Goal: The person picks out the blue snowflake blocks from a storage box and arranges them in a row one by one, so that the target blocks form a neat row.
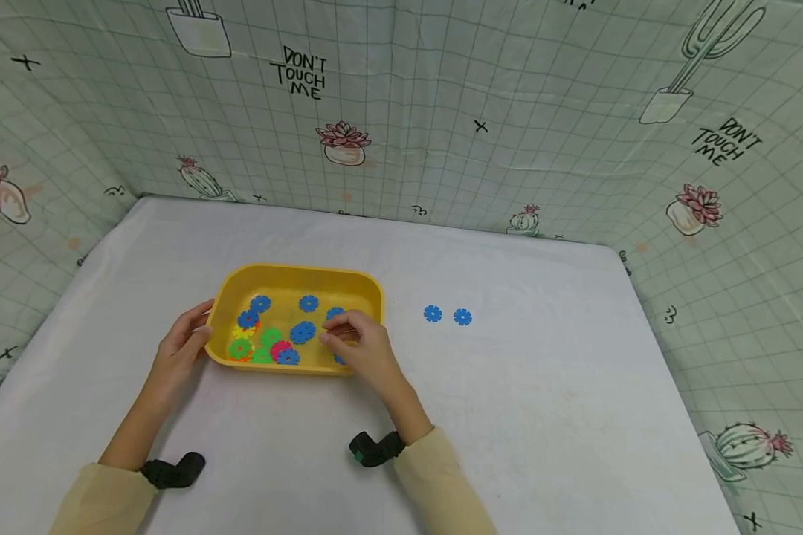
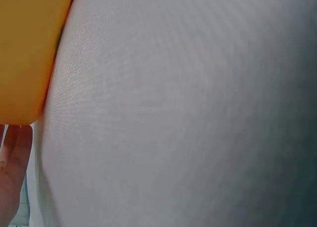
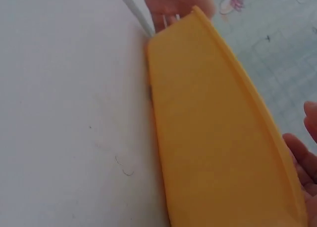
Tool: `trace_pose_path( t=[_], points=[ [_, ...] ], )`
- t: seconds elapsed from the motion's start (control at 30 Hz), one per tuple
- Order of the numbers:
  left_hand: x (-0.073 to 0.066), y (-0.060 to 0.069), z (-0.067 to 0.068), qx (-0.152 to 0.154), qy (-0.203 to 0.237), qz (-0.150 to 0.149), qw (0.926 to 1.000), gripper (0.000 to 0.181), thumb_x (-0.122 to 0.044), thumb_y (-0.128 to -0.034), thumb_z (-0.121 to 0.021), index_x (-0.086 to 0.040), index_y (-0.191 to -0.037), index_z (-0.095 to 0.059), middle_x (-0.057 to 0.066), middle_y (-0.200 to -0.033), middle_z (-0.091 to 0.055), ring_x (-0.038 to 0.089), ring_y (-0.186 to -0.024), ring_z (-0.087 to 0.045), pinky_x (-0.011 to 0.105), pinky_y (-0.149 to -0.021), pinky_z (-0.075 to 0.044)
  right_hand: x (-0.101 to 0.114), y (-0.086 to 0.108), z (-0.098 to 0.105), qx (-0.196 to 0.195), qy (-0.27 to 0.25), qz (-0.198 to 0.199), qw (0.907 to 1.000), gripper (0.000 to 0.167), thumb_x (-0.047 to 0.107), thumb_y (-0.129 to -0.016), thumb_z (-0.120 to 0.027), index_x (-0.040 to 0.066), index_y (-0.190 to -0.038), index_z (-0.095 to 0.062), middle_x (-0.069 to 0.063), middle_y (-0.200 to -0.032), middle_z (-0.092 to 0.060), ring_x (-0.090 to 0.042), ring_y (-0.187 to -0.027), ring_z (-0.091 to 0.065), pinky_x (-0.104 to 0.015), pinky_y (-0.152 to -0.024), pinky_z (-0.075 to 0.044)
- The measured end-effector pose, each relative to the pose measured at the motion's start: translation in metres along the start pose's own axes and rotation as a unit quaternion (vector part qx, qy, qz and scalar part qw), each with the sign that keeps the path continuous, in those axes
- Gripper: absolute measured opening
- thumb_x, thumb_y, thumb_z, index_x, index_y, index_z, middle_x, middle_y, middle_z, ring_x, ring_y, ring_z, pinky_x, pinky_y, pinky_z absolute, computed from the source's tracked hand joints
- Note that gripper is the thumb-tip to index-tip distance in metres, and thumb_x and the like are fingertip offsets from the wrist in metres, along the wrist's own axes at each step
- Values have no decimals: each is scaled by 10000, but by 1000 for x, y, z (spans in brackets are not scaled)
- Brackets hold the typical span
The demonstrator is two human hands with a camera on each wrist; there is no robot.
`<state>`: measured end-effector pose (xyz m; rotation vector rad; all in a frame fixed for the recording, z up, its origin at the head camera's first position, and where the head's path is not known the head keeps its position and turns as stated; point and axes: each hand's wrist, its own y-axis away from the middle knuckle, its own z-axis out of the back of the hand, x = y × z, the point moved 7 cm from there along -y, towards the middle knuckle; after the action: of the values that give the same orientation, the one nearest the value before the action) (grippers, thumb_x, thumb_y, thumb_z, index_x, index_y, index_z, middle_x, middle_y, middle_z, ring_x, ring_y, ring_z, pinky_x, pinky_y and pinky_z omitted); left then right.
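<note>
A yellow tray [image 1: 294,276] holds several flower-shaped plastic discs. Blue discs [image 1: 308,303] lie spread inside it, while green [image 1: 239,348], yellow and orange ones and a pinkish-red disc [image 1: 280,350] bunch at its left. My left hand [image 1: 179,343] touches the tray's left end, its fingers mostly straight against the outside in the left wrist view. My right hand [image 1: 361,345] is over the tray's right part, thumb and forefinger a little apart beside a blue disc [image 1: 302,332]. I see nothing between those fingertips. That hand covers part of the tray's right side and some blue discs.
Two blue discs [image 1: 447,315] lie side by side on the white-covered table [image 1: 542,371], to the right of the tray. A grid-patterned cloth [image 1: 428,89] with plant drawings hangs behind the table and at its sides.
</note>
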<state>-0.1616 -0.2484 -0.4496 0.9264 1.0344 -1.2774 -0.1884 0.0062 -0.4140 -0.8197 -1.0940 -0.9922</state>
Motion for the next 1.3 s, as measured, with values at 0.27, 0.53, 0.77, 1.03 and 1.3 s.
trace_pose_path(
  t=[0.27, 0.53, 0.77, 1.03, 1.3],
  points=[
    [0, 0, -1, -12, 58, 25, 10000, 458, -202, -1001, -375, -43, -1427, -328, -224, -1111, -461, -94, -973, -497, 48, -768, -431, -7, -19, -16, 134, 549, 61, 9984, 265, 202, -862, -659, 12, -1045, -633, -110, -1012, -640, -171, -879, -608, -171, -794, -489],
    [-1, 0, 0, -20, 3, -5, 10000, 456, -215, -1002, -370, -60, -1429, -333, -217, -1117, -458, -90, -976, -499, 50, -770, -434, -16, -37, -28, 573, 1449, -225, 9875, 259, 247, -871, -641, 125, -1099, -659, -12, -1002, -635, -86, -855, -559, -163, -772, -465],
    [0, 0, 2, -43, 27, -16, 10000, 455, -217, -1001, -374, -75, -1432, -334, -223, -1117, -460, -81, -973, -499, 55, -760, -434, -22, -50, -37, 1106, 1628, -522, 9791, 269, 232, -877, -638, 154, -1134, -652, 26, -858, -596, -95, -733, -506, -159, -623, -422],
    [3, 0, -2, 22, 16, 66, 10000, 470, -220, -1002, -375, -40, -1433, -314, -231, -1105, -457, -101, -960, -491, 50, -756, -429, -37, -59, -46, 1572, 2676, -643, 9484, 254, 245, -882, -630, 180, -1128, -643, 25, -731, -504, -96, -636, -432, -163, -573, -337],
    [1, 0, 0, -21, 71, -35, 10000, 467, -193, -1002, -375, -13, -1428, -310, -241, -1100, -461, -107, -965, -494, 50, -760, -428, -40, -60, -50, 1618, 3012, -856, 9358, 284, 230, -875, -644, 186, -1156, -625, 20, -719, -486, -106, -649, -433, -175, -571, -332]
  ],
)
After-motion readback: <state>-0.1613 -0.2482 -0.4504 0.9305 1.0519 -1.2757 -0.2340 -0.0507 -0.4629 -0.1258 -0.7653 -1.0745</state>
